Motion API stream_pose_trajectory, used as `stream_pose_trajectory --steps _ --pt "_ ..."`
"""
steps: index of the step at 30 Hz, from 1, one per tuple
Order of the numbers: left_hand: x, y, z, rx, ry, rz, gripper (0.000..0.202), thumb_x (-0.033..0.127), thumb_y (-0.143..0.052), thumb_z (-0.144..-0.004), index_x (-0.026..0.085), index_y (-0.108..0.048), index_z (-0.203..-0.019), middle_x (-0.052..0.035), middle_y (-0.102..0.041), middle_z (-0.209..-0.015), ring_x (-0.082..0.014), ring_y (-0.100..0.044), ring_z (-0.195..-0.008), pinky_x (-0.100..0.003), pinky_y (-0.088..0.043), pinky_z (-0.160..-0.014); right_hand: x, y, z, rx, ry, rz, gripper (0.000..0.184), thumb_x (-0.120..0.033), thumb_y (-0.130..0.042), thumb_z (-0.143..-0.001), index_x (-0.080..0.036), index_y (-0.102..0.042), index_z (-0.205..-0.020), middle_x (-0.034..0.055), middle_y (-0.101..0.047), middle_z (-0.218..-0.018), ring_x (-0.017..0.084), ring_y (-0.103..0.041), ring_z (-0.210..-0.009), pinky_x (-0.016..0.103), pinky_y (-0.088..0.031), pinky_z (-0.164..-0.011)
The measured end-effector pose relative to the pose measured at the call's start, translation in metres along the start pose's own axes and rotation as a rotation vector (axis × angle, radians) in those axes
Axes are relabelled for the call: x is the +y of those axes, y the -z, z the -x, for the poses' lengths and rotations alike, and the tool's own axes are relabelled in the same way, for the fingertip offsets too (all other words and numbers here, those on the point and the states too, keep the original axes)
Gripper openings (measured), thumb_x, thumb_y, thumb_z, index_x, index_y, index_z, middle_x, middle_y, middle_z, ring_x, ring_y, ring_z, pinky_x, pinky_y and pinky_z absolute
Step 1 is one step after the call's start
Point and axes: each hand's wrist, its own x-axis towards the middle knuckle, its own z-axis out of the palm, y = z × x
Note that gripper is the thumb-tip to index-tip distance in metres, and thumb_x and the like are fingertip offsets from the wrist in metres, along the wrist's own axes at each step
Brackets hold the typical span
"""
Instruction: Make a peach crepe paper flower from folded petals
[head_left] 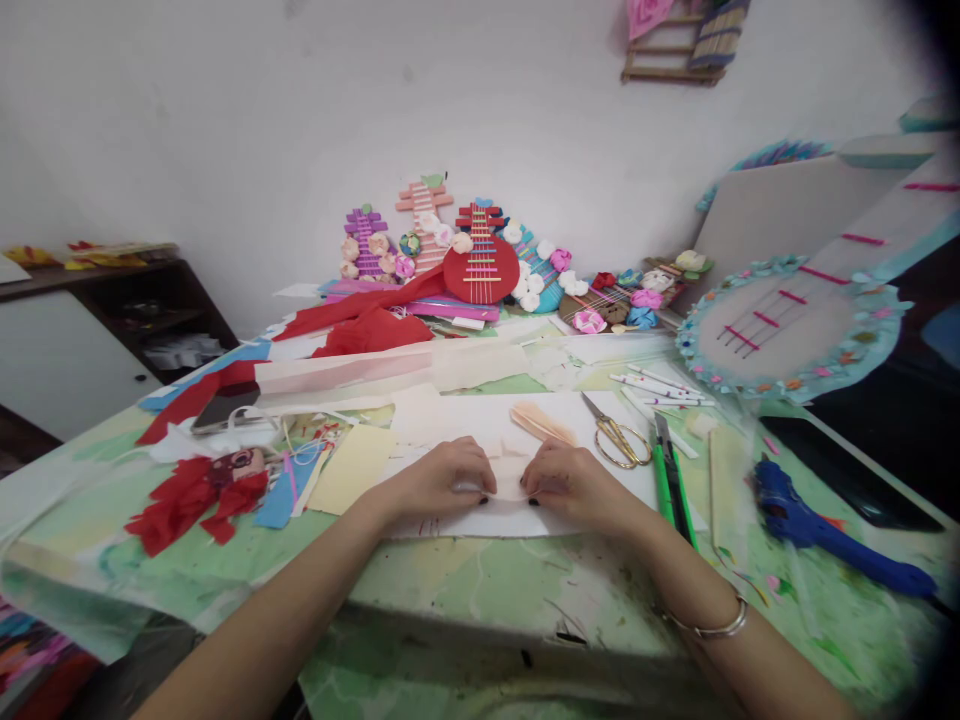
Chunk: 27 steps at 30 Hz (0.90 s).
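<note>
While they rest on the white sheet (450,425) at the table's near edge, the left hand (442,480) and right hand (574,485) each pinch the cream paper strip (507,478) between them, with the gold scissors (619,438) just beside.

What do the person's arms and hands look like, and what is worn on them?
No sleeves are worn. The left hand and right hand have dark-painted fingernails. A thin silver bangle circles the right wrist.

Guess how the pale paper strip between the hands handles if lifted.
Probably floppy and very light: the pale paper strip looks thin, pinched flat by the left hand and right hand. Likely slides easily on the white sheet beneath; flat, so unlikely to roll.
</note>
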Motion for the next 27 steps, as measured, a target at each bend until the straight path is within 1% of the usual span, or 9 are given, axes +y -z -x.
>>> stream_pose_trajectory --steps 3,7,12,14,17,19,21,24,27 --pt "0.000 0.001 0.000 -0.031 0.003 0.081 0.012 0.012 -0.059 -0.076 0.017 -0.068 -0.082 -0.0048 -0.065 -0.083 -0.0162 -0.055 -0.086 -0.028 -0.043 -0.078 -0.002 -0.001 0.000 -0.029 -0.047 -0.047 0.026 0.002 -0.053 -0.064 -0.017 -0.067 -0.075 0.0033 -0.069 -0.078 0.016 -0.061 -0.075 0.028 -0.047 -0.072" --pt "0.000 0.002 -0.001 -0.096 -0.006 0.159 0.011 0.019 -0.060 -0.079 0.019 -0.070 -0.083 -0.0055 -0.067 -0.084 -0.0163 -0.056 -0.086 -0.029 -0.042 -0.082 -0.002 0.003 0.001 -0.048 -0.086 -0.100 0.025 0.001 -0.053 -0.064 -0.017 -0.066 -0.075 0.0030 -0.070 -0.083 0.017 -0.062 -0.079 0.030 -0.048 -0.076" --pt "0.000 0.003 -0.002 -0.121 0.010 0.156 0.014 0.018 -0.057 -0.081 0.020 -0.070 -0.086 -0.0056 -0.067 -0.087 -0.0164 -0.056 -0.088 -0.030 -0.041 -0.083 0.000 0.008 0.002 -0.107 -0.015 -0.129 0.016 -0.007 -0.057 -0.074 -0.018 -0.067 -0.078 0.0047 -0.069 -0.092 0.017 -0.061 -0.087 0.031 -0.047 -0.080" --pt "0.000 0.002 -0.002 -0.105 0.019 0.139 0.017 0.015 -0.053 -0.082 0.019 -0.070 -0.086 -0.0054 -0.066 -0.086 -0.0160 -0.056 -0.088 -0.029 -0.042 -0.082 -0.001 0.007 0.001 -0.103 0.036 -0.107 0.016 -0.007 -0.055 -0.077 -0.018 -0.067 -0.078 0.0056 -0.068 -0.093 0.017 -0.060 -0.090 0.031 -0.046 -0.081" --pt "-0.002 -0.001 -0.003 -0.026 0.063 0.111 0.019 0.012 -0.050 -0.082 0.017 -0.069 -0.084 -0.0052 -0.065 -0.083 -0.0151 -0.056 -0.083 -0.027 -0.042 -0.078 0.000 -0.001 -0.003 -0.064 0.077 -0.036 0.019 -0.004 -0.051 -0.079 -0.018 -0.064 -0.080 0.0058 -0.067 -0.089 0.018 -0.057 -0.090 0.032 -0.044 -0.082" --pt "-0.005 -0.004 -0.004 0.009 0.081 0.106 0.018 0.012 -0.052 -0.081 0.017 -0.069 -0.082 -0.0049 -0.064 -0.082 -0.0150 -0.056 -0.081 -0.026 -0.043 -0.076 0.002 -0.007 -0.005 -0.021 0.070 0.025 0.022 -0.001 -0.049 -0.079 -0.018 -0.063 -0.082 0.0051 -0.064 -0.084 0.018 -0.055 -0.087 0.032 -0.043 -0.080" --pt "-0.007 -0.006 -0.005 0.009 0.085 0.114 0.017 0.012 -0.053 -0.080 0.018 -0.069 -0.081 -0.0045 -0.065 -0.081 -0.0150 -0.057 -0.082 -0.026 -0.043 -0.076 0.004 -0.012 -0.006 -0.002 0.064 0.065 0.024 0.000 -0.046 -0.078 -0.018 -0.062 -0.083 0.0054 -0.061 -0.084 0.018 -0.053 -0.085 0.031 -0.042 -0.076" --pt "-0.008 -0.007 -0.006 0.023 0.134 0.143 0.016 0.012 -0.057 -0.077 0.018 -0.069 -0.085 -0.0028 -0.066 -0.080 -0.0139 -0.058 -0.076 -0.025 -0.043 -0.073 0.005 -0.017 -0.006 -0.030 0.053 0.068 0.027 0.002 -0.044 -0.078 -0.018 -0.061 -0.084 0.0055 -0.060 -0.084 0.018 -0.051 -0.085 0.030 -0.041 -0.075" --pt "-0.007 -0.007 -0.006 0.029 0.183 0.187 0.016 0.011 -0.059 -0.073 0.018 -0.068 -0.084 -0.0011 -0.066 -0.078 -0.0131 -0.058 -0.073 -0.024 -0.043 -0.069 0.003 -0.018 -0.007 -0.037 -0.012 0.041 0.024 0.000 -0.046 -0.078 -0.018 -0.060 -0.085 0.0042 -0.061 -0.082 0.017 -0.051 -0.081 0.029 -0.040 -0.074"
